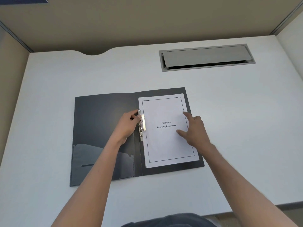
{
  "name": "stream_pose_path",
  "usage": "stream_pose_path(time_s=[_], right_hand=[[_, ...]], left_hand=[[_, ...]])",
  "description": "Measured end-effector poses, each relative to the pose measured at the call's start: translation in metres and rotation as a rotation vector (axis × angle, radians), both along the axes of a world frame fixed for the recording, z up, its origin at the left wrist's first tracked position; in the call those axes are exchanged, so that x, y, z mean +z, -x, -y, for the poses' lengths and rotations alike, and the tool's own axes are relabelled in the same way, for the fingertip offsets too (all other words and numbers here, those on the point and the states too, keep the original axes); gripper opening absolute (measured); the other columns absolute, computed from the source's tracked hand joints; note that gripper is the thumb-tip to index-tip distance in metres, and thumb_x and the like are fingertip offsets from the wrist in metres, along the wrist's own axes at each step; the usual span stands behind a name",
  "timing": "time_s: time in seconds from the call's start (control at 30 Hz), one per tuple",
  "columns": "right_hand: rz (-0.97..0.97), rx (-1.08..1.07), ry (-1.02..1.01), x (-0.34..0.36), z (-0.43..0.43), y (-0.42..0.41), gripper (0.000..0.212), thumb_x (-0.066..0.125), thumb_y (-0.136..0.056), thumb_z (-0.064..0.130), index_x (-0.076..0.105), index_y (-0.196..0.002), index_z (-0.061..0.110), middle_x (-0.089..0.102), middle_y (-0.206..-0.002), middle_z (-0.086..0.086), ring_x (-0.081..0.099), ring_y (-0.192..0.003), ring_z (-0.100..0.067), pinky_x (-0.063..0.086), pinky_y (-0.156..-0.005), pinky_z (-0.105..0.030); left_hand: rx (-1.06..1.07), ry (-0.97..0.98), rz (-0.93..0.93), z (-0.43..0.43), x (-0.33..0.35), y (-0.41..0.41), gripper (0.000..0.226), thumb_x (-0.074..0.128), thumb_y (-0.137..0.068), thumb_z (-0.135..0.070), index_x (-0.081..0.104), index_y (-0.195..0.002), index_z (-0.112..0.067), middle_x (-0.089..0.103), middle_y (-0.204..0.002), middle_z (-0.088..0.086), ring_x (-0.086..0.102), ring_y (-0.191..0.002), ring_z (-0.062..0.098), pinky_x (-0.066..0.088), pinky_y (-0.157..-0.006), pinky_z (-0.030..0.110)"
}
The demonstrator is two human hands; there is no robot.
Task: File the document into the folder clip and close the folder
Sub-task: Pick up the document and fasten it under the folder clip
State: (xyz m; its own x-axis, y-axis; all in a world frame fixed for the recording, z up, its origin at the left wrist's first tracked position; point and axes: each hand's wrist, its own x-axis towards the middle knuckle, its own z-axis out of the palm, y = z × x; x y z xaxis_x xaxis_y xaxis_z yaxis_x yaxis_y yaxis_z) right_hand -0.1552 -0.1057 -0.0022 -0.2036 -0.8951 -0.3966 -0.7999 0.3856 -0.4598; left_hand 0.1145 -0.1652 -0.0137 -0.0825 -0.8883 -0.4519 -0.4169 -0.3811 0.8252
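A dark grey folder [101, 122] lies open flat on the white desk. A white document [165, 141] with a framed page reading "Chapter 6 Learning Experience" rests on the folder's right half. The metal clip [142, 126] runs along the spine at the document's left edge, its bar lying over the paper. My left hand [127, 125] pinches the clip's lever with its fingertips. My right hand [195, 130] rests on the document's right side with fingers spread, pressing the sheets flat.
The white desk [65, 76] has a grey cable hatch [206, 57] set in at the back right. Beige partition walls [147, 22] enclose the desk at the back and sides. The folder's left half has a clear pocket [91, 161] at the bottom.
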Motion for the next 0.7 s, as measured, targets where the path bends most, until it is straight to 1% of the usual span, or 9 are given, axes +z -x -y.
stream_pose_path(time_s=[0.07, 0.17, 0.3, 0.43, 0.47, 0.53, 0.6, 0.67, 0.7], right_hand=[[-0.031, 0.028, -0.008, -0.001, -0.001, -0.002, 0.079, 0.079, -0.087, 0.030, 0.037, -0.155, 0.029, 0.041, -0.132, -0.014, 0.042, -0.126, -0.030, 0.047, -0.097, -0.035], [-0.083, 0.052, -0.029, -0.002, -0.002, -0.005, 0.074, 0.080, -0.086, 0.029, 0.043, -0.152, 0.027, 0.038, -0.131, -0.012, 0.039, -0.126, -0.029, 0.052, -0.097, -0.038], [-0.131, 0.066, -0.039, -0.002, -0.002, -0.009, 0.074, 0.079, -0.088, 0.028, 0.043, -0.152, 0.026, 0.037, -0.132, -0.011, 0.038, -0.126, -0.028, 0.054, -0.094, -0.041], [-0.165, 0.072, -0.051, 0.000, -0.001, -0.012, 0.075, 0.077, -0.089, 0.029, 0.041, -0.154, 0.026, 0.036, -0.135, -0.012, 0.037, -0.131, -0.029, 0.055, -0.096, -0.042], [-0.169, 0.075, -0.052, 0.000, -0.001, -0.012, 0.074, 0.077, -0.090, 0.029, 0.041, -0.155, 0.026, 0.036, -0.136, -0.012, 0.037, -0.131, -0.029, 0.055, -0.095, -0.041], [-0.176, 0.079, -0.051, 0.000, -0.001, -0.013, 0.074, 0.077, -0.090, 0.029, 0.040, -0.155, 0.026, 0.036, -0.136, -0.012, 0.037, -0.131, -0.029, 0.054, -0.095, -0.041], [-0.183, 0.083, -0.053, 0.001, -0.002, -0.012, 0.075, 0.076, -0.090, 0.030, 0.040, -0.156, 0.026, 0.036, -0.137, -0.012, 0.037, -0.132, -0.030, 0.054, -0.096, -0.041], [-0.184, 0.082, -0.059, 0.001, -0.002, -0.012, 0.075, 0.076, -0.091, 0.030, 0.039, -0.156, 0.026, 0.035, -0.138, -0.013, 0.037, -0.132, -0.030, 0.054, -0.097, -0.041], [-0.182, 0.080, -0.061, 0.001, -0.002, -0.012, 0.075, 0.076, -0.091, 0.029, 0.039, -0.156, 0.026, 0.035, -0.138, -0.013, 0.037, -0.132, -0.030, 0.054, -0.097, -0.042]], left_hand=[[0.016, -0.004, -0.024, 0.002, -0.001, 0.000, 0.028, 0.053, -0.106, -0.026, 0.070, -0.126, -0.037, 0.051, -0.084, -0.001, 0.041, -0.076, 0.015, 0.039, -0.073, 0.032], [0.041, -0.003, -0.017, 0.003, -0.002, 0.000, 0.033, 0.052, -0.107, -0.023, 0.067, -0.136, -0.030, 0.053, -0.081, -0.005, 0.044, -0.071, 0.011, 0.041, -0.069, 0.026], [0.093, 0.005, -0.045, 0.004, -0.001, 0.001, 0.030, 0.054, -0.107, -0.022, 0.068, -0.134, -0.023, 0.052, -0.082, -0.004, 0.046, -0.073, 0.013, 0.042, -0.067, 0.022], [0.107, 0.063, -0.006, 0.003, 0.000, 0.000, 0.030, 0.056, -0.105, -0.022, 0.071, -0.131, -0.022, 0.052, -0.081, -0.001, 0.046, -0.062, 0.003, 0.041, -0.060, 0.010], [0.095, 0.079, 0.015, 0.003, 0.001, 0.000, 0.031, 0.057, -0.104, -0.022, 0.071, -0.132, -0.023, 0.054, -0.082, 0.000, 0.047, -0.064, 0.005, 0.041, -0.061, 0.010], [0.102, 0.085, 0.004, 0.001, 0.002, 0.001, 0.031, 0.059, -0.103, -0.022, 0.073, -0.130, -0.023, 0.062, -0.089, 0.000, 0.051, -0.076, 0.011, 0.046, -0.071, 0.020], [0.130, 0.102, -0.025, -0.002, 0.004, 0.001, 0.026, 0.061, -0.102, -0.024, 0.077, -0.122, -0.021, 0.071, -0.097, -0.002, 0.057, -0.083, 0.013, 0.052, -0.080, 0.029], [0.170, 0.113, -0.048, -0.004, 0.007, 0.001, 0.020, 0.063, -0.101, -0.027, 0.081, -0.109, -0.022, 0.078, -0.099, -0.008, 0.062, -0.084, 0.008, 0.054, -0.080, 0.030], [0.189, 0.113, -0.057, -0.005, 0.009, 0.002, 0.018, 0.064, -0.100, -0.030, 0.082, -0.101, -0.024, 0.078, -0.090, -0.015, 0.061, -0.079, 0.001, 0.052, -0.076, 0.028]])
